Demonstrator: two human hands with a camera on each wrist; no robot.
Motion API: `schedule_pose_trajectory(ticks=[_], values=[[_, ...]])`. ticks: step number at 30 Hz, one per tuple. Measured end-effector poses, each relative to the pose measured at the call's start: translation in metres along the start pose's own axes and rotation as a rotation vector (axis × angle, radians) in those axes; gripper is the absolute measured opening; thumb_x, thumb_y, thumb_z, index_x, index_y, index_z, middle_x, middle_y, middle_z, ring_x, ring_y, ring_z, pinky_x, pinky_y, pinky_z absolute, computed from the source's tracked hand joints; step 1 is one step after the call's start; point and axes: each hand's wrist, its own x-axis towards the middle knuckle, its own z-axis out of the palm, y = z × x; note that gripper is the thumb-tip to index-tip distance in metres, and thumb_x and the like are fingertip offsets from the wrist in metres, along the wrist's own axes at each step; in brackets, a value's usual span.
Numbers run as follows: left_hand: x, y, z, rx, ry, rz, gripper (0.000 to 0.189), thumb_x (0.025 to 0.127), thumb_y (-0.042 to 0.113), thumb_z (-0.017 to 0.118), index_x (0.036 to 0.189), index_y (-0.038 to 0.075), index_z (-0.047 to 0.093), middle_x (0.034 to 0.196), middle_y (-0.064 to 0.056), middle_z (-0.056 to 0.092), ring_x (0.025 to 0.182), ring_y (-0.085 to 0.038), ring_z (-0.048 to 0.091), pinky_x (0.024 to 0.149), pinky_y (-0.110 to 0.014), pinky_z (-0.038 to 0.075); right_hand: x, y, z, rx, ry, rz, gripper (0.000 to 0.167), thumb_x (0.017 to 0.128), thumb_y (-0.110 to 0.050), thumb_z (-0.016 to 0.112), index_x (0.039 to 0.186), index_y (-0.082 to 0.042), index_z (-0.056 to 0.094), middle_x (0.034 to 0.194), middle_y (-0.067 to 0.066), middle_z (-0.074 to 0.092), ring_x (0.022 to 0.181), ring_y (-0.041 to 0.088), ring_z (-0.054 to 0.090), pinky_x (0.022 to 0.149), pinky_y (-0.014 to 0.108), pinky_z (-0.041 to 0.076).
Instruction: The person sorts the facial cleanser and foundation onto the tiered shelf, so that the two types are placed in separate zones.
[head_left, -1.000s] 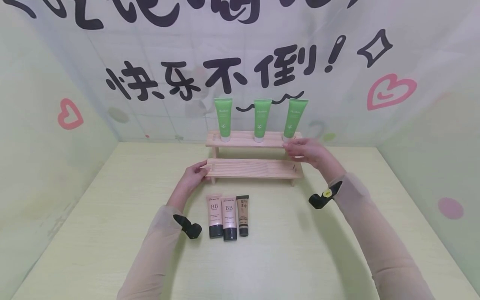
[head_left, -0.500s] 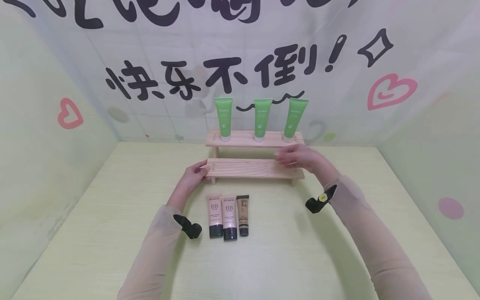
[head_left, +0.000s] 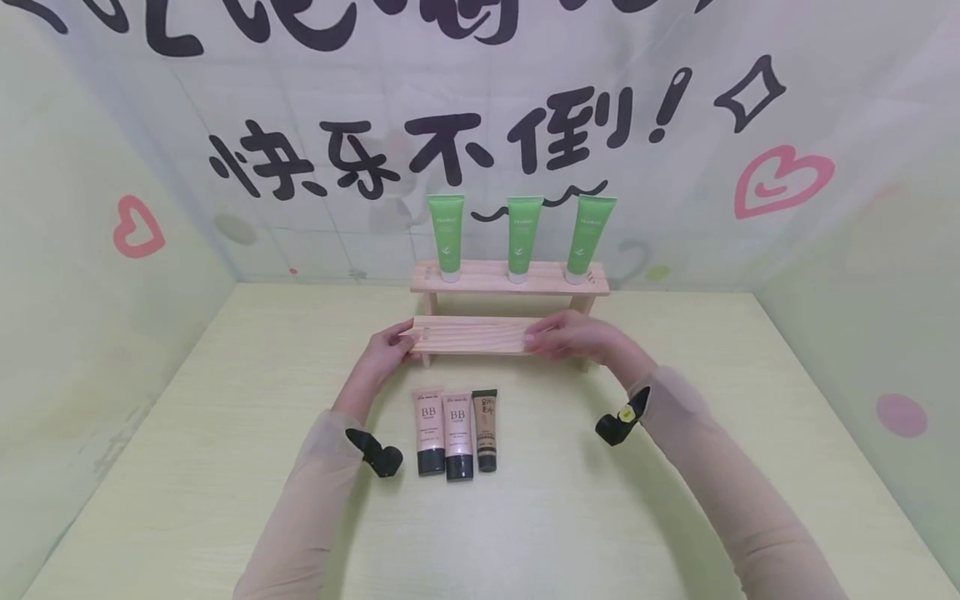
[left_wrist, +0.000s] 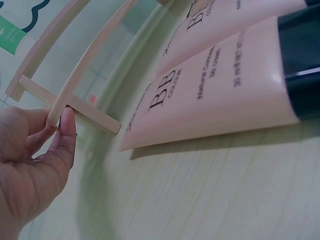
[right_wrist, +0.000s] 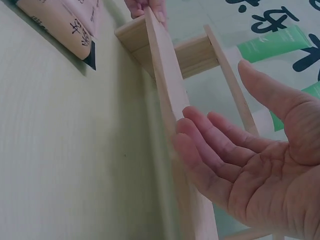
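Note:
A two-tier wooden display stand [head_left: 472, 335] stands toward the back of the table. My left hand [head_left: 382, 350] pinches the left end of its lower shelf between thumb and fingers, as the left wrist view shows up close. My right hand [head_left: 573, 336] is over the right part of that lower shelf. In the right wrist view its fingers [right_wrist: 215, 145] are extended and slightly bent, fingertips right at the board, thumb spread away, nothing held. Three green squeeze tubes [head_left: 522, 237] stand cap-down on the upper shelf, spaced apart.
Two pink BB cream tubes [head_left: 458, 433] and a brown tube [head_left: 486, 429] lie side by side on the pale wooden table [head_left: 600, 517], in front of the stand. A printed backdrop [head_left: 300, 233] closes off the rear, with panels at both sides.
My right hand has come away from the foot of the rightmost green tube, moving down and left over the lower shelf. The left hand and the tubes stay in place.

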Motion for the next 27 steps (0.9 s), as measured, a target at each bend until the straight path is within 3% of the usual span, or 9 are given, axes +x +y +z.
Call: schedule_pose_trajectory(ticks=[6, 13, 20, 27], values=[[0.0, -0.001, -0.001, 0.004, 0.005, 0.002, 0.048, 0.097, 0.016, 0.045, 0.142, 0.008, 0.032, 0.129, -0.024, 0.05, 0.077, -0.002, 0.056, 0.085, -0.021, 0.051, 0.002, 0.003, 0.019, -0.027, -0.054, 0.004, 0.051, 0.086, -0.033, 0.061, 0.124, 0.0, 0.052, 0.118, 0.02, 0.059, 0.108, 0.032, 0.058, 0.089, 0.035, 0.052], [-0.001, -0.001, 0.0, -0.081, -0.025, 0.002, 0.047, 0.097, 0.011, 0.042, 0.142, 0.007, 0.031, 0.122, -0.021, 0.048, 0.081, -0.003, 0.055, 0.079, -0.014, 0.051, 0.004, 0.003, 0.039, -0.042, -0.059, 0.008, 0.044, 0.085, -0.027, 0.063, 0.118, 0.001, 0.058, 0.111, 0.019, 0.063, 0.096, 0.026, 0.063, 0.082, 0.033, 0.055], [0.001, -0.002, 0.0, -0.073, -0.017, 0.0, 0.047, 0.097, 0.012, 0.043, 0.142, 0.008, 0.031, 0.125, -0.022, 0.048, 0.081, -0.004, 0.055, 0.077, -0.013, 0.051, 0.007, 0.007, 0.051, -0.039, -0.089, -0.002, 0.05, 0.086, -0.026, 0.062, 0.123, 0.006, 0.051, 0.108, 0.021, 0.063, 0.092, 0.027, 0.063, 0.08, 0.034, 0.055], [0.002, -0.001, 0.0, -0.069, -0.012, -0.008, 0.047, 0.097, 0.012, 0.044, 0.142, 0.009, 0.031, 0.128, -0.023, 0.048, 0.082, -0.004, 0.055, 0.077, -0.013, 0.051, 0.011, 0.013, 0.067, -0.024, -0.02, 0.067, 0.061, 0.082, -0.028, 0.067, 0.127, 0.007, 0.046, 0.107, 0.019, 0.063, 0.086, 0.022, 0.065, 0.076, 0.031, 0.056]])
